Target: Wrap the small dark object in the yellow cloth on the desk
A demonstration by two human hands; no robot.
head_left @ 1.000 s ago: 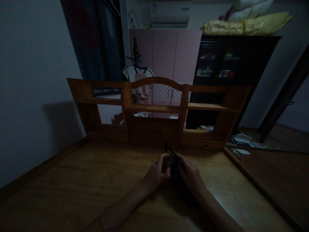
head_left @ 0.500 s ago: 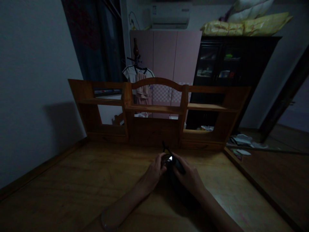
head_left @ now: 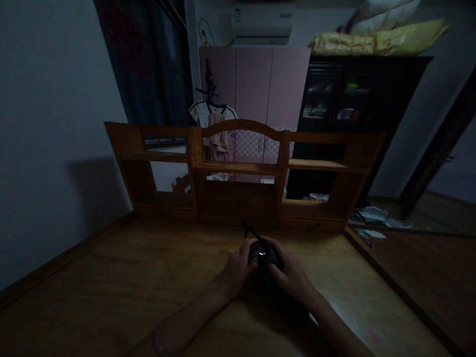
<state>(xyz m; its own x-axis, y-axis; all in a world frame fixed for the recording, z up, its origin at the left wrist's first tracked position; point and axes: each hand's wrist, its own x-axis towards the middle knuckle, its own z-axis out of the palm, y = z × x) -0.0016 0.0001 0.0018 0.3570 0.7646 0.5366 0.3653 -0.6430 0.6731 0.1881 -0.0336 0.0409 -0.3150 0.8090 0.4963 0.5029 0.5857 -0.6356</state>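
A black, elongated object (head_left: 277,292) lies slantwise between my hands on the wooden desktop, its kind too dark to make out. It has a small shiny spot near its far end, and thin dark strap-like pieces (head_left: 250,229) stick out beyond. My left hand (head_left: 237,265) closes its fingers and thumb on the left side of that far end. From the right, my right hand (head_left: 289,272) wraps around the object, thumb on the near side and fingers over the top. The undersides of both grips are hidden.
A wooden desk (head_left: 167,277) spreads under my arms, with a wooden shelf unit (head_left: 238,168) along its back edge. A wall (head_left: 55,124) borders the left side. Right of the desk's raised edge is the floor, with papers and bags (head_left: 375,215). Behind stand wardrobes (head_left: 253,84).
The strap-like pieces at the far end have swung left. Both hands have shifted slightly while keeping hold, and the bright spot on the black object has shrunk.
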